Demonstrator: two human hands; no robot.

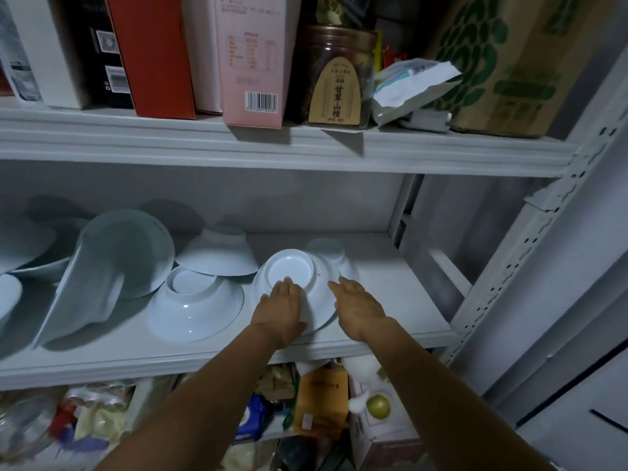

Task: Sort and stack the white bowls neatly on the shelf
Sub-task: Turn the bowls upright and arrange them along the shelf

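shelf: the middle shelf [390, 300] holds all the white bowls, loose and mostly bottom-up, nothing really stacked yet

big bowl: the big bowl [125, 253] is over on the left, tipped on its side and leaning, well apart from both hands

mid pair: front bowl [195, 311] and back bowl [217, 256] are both upside down, rims touching or overlapping, just left of where the hands are

right bowl: the right bowl [319, 283] is the one being worked on. It's bottom-up, foot ring tipped a bit toward the camera. There might be a second rim peeking out under its near edge, can't say for sure

small bowl: the small bowl [328, 249] is upside down right behind it, touching or tucked against it

left hand: the left hand [280, 309] lies flat on the right bowl's near-left slope, fingers straight and together, tips at the foot ring

right hand: the right hand [356, 305] has flat, straight fingers against the bowl's right flank, not curled round anything

what matters: the bowl sits dead between the two hands. It's round, so no long axis to fuss over. My guess is a two-sided squeeze-and-lift comes next, watching that small bowl behind
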